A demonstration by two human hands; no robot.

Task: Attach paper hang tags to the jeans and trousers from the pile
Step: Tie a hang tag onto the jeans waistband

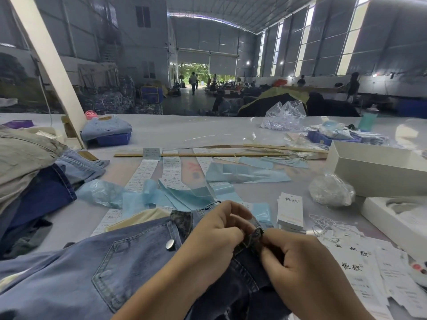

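Corrugated metal walls and a curved roof enclose a large hall, and close to the camera a smooth pale grey table [231, 128] stretches across the view. At its near edge lie light blue jeans [97, 269] of soft washed denim, with a stitched pocket and a round metal button [170, 244] that catches the light. Both hands meet over a small dark denim belt loop [255, 236] at the waistband: the left hand [217, 229] has its fingers curled and pinches the cloth beside the loop, and the right hand [300, 257] pinches the loop from the other side, fingertips touching it. Just beyond the right hand stands a neat stack of hang tags [290, 212], stiff white rectangular cards with black brush characters, and more loose tags [360, 271] lie flat to the right, beside a tangle of thin white strings [328, 225]. Long white label strips [143, 174] printed in small cells run away from the camera, mixed with glossy pale blue backing strips [245, 174] that curl and overlap. Heaped on the left is a rumpled pile of garments [30, 172], in beige, navy and faded blue. Crinkled clear plastic bags [285, 116] sit farther back, thin wooden sticks [201, 154] lie across the middle, and open white cardboard boxes [379, 167] stand at the right.
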